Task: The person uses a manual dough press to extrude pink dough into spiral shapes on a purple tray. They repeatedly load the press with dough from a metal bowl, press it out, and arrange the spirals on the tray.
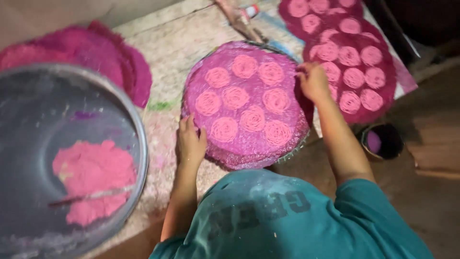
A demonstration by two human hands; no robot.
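A round pink mesh mat (249, 144) lies in the middle of the work surface, on a stack of similar mats. Several pale pink coils of thin dough strands (252, 118) sit on it. My left hand (190, 140) grips the mat's near left edge, fingers curled over the rim. At the far right edge my right hand (312, 80) holds the mat, fingers pinched on the rim. Both bare forearms reach out from a teal shirt (287, 220) at the bottom of the view.
A large metal bowl (136, 124) at the left holds a lump of pink dough (93, 177). Bare pink mats (100, 48) are piled at the far left. More mats with coils (354, 62) lie at the far right. A small dark cup (383, 141) stands lower right.
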